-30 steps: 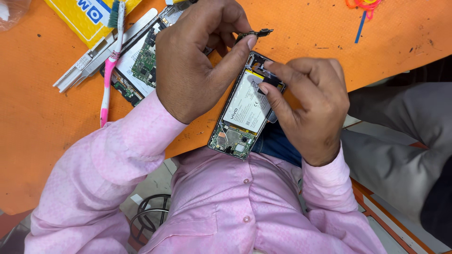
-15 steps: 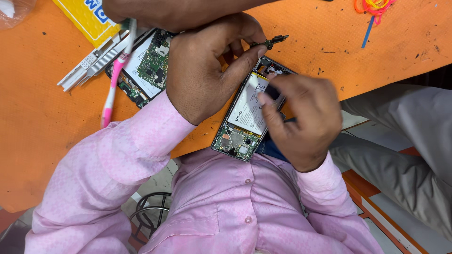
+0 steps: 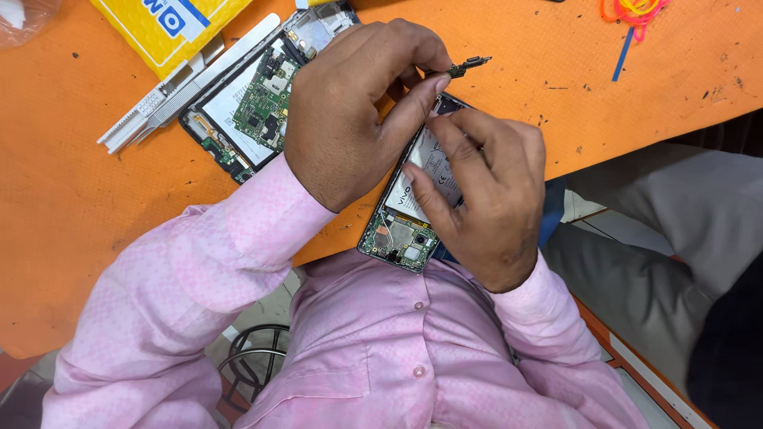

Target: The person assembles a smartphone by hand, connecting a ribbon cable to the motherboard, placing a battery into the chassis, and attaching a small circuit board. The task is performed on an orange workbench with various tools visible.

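The left hand [image 3: 358,119] was curled, its thumb and forefinger pinched narrow on a small dark flex part [image 3: 469,65] that stuck out past the fingertips over the orange mat [image 3: 79,206]. The right hand [image 3: 485,199] was closed around an opened phone [image 3: 409,214], fingers pressed onto its white battery while the thumb side cradled the frame; the phone sat tilted at the table's near edge, just above the pink shirt [image 3: 381,349]. Inside that open shell lay the battery and, at the lower end, a green circuit board with a small camera module. A second opened phone [image 3: 246,111] lay flat on the mat beside the left wrist, holding its own green board. Touching its upper edge lay a white plastic tool [image 3: 167,91], and beyond that a yellow packet [image 3: 159,28].
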